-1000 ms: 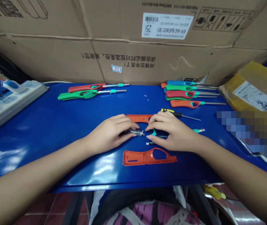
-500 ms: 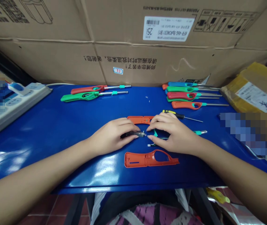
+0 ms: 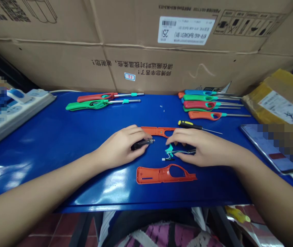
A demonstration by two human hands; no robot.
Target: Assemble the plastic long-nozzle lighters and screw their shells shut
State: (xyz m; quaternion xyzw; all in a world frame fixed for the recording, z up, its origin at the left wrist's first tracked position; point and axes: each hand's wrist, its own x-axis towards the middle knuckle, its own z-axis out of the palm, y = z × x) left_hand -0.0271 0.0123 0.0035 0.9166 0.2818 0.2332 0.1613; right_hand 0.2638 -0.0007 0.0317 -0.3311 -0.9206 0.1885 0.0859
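Note:
My left hand is closed round a small dark gas cartridge with a metal tip, held just above the blue table. My right hand pinches a teal trigger piece with thin wires, a short way right of the cartridge. An orange lighter shell half lies open side up in front of both hands. The other orange half lies just behind my fingers. A screwdriver with a black and yellow handle rests behind my right hand.
Two whole lighters lie at the back left, several more at the back right. A power strip sits at the left edge. A phone and a yellow parcel are on the right. Cardboard boxes wall the back.
My hands have drawn apart: the right hand has moved right with the teal trigger piece, away from the cartridge in the left hand. The far orange half now shows more.

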